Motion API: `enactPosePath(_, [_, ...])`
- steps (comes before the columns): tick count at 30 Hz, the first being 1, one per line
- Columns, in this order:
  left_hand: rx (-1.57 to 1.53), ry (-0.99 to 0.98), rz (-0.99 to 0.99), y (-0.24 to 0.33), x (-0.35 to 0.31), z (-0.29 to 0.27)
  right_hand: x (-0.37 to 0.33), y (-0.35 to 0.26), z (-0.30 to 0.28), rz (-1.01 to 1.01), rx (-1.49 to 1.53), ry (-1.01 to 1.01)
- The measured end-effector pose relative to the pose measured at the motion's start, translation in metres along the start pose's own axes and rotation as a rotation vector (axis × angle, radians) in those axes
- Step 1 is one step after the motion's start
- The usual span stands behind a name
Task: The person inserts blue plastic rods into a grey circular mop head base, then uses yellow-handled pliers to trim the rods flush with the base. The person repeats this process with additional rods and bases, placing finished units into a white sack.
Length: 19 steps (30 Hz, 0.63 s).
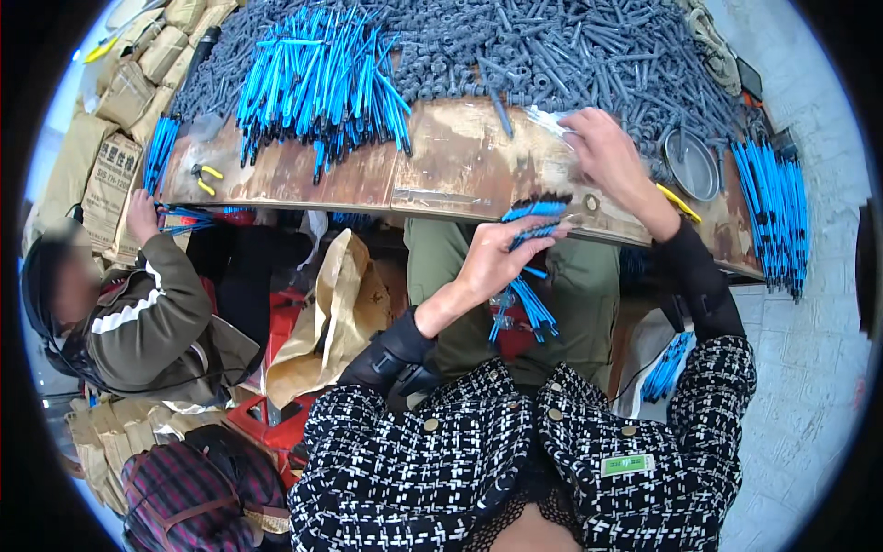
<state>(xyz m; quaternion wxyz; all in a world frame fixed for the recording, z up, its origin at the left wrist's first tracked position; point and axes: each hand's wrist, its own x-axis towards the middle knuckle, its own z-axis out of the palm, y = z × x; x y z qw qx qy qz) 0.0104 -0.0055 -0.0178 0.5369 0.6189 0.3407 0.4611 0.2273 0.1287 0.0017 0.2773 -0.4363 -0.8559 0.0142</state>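
Note:
My left hand (497,259) is closed round a bundle of thin blue sticks with black tips (528,304), held upright just off the table's front edge. Above the tabletop, my right hand (602,152) bends its fingers against a thin white piece (544,118), perhaps plastic, beside the pile of grey ribbed plugs (589,55). The fingertips are partly hidden. A large heap of the same blue sticks (317,87) lies left of my hands on the wooden table (441,152).
Right of my hand are a round metal dish (692,166), a yellow-handled tool (679,202) and a stack of blue sticks (773,216). Small yellow-handled pliers (206,178) lie at left. A co-worker (152,317) sits beyond a brown paper sack (322,322).

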Motion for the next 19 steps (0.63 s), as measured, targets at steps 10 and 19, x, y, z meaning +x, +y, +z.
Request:
enactPosePath(10, [-0.221,-0.076,-0.133,-0.003,-0.003,-0.014,0.012,0.0,0.008,0.214,-0.03,-0.066])
enactPosePath(19, [0.201,-0.058,0.02,0.001,0.0,-0.013,-0.005,0.008,-0.029,0.016,0.279,0.007])
